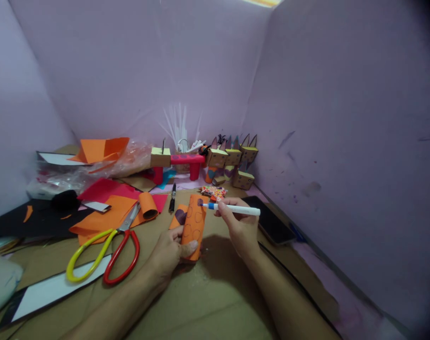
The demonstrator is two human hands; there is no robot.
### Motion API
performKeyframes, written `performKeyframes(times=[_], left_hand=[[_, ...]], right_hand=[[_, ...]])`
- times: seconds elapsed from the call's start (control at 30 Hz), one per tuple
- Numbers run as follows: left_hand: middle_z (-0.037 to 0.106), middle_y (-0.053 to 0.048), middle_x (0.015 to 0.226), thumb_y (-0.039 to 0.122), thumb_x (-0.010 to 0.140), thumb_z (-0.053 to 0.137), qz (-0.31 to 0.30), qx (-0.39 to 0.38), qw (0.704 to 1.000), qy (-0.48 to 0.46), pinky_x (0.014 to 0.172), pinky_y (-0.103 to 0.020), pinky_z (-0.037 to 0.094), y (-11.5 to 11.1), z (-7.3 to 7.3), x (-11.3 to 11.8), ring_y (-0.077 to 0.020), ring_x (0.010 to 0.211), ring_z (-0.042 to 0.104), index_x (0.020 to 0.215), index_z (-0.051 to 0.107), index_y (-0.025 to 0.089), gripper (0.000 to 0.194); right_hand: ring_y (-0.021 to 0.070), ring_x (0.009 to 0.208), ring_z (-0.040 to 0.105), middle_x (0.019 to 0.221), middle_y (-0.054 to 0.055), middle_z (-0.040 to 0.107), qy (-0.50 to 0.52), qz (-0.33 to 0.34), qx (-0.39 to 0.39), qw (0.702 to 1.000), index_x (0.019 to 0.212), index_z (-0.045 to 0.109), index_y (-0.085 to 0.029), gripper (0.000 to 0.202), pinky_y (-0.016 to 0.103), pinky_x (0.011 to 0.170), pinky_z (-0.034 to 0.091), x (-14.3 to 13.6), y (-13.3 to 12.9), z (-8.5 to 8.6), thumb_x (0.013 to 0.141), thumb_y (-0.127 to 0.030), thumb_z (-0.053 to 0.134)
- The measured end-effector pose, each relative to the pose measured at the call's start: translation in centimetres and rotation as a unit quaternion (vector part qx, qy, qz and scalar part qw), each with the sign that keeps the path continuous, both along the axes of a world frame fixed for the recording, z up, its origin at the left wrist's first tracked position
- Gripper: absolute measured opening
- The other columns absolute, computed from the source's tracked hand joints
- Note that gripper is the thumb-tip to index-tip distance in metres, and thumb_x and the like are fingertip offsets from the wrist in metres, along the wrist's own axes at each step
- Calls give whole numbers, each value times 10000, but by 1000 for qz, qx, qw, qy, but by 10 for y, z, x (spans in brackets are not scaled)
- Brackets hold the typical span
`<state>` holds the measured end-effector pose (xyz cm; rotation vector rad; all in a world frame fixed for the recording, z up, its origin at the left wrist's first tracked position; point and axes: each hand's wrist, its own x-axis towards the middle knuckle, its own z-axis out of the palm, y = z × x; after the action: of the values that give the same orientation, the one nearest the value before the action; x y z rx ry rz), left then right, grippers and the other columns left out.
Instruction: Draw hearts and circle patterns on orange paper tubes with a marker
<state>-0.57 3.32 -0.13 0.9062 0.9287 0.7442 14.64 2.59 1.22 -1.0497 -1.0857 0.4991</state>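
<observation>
Scissors (125, 229) and phone (270, 220) lie either side — left grip (168, 252) clamped on orange tube (193, 225), right grip (241, 233) on marker (241, 209).

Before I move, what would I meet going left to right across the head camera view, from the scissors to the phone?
Scissors, short orange roll, black pen, orange tube with drawn circles, white marker, phone.

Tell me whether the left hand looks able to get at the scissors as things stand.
Probably not while the left hand holds the circle-marked orange tube; once emptied, likely yes, since the scissors lie uncovered nearby with their handles toward the person.
</observation>
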Motion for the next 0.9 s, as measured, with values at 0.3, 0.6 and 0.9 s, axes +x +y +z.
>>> performKeyframes(times=[0.3, 0.6, 0.9], left_hand=[[670, -76, 708, 184, 493, 760, 9, -3, 1000, 6, 586, -287, 451, -1, 3, 0, -187, 604, 616, 818, 631, 104, 358], [673, -70, 686, 202, 489, 763, 10, -4, 1000, 6, 580, -281, 453, -2, 3, 0, -187, 600, 618, 830, 631, 111, 377], [675, -69, 685, 204, 470, 774, 10, 0, 1000, 2, 556, -274, 443, -2, 3, 1, -178, 584, 612, 801, 638, 114, 369]], right_hand=[[130, 533, 571, 568, -8, 615, 2, -15, 12, 1000, 711, 620, -169, 105, 247, 516, 430, 1, 1, 0, 744, -269, 631], [120, 521, 554, 553, -15, 608, 2, -13, 8, 1000, 704, 620, -169, 108, 238, 506, 418, 0, 2, -1, 743, -270, 631], [136, 539, 586, 584, -6, 616, 25, -20, 14, 999, 716, 619, -170, 121, 261, 534, 454, 0, 2, -2, 735, -288, 639]])
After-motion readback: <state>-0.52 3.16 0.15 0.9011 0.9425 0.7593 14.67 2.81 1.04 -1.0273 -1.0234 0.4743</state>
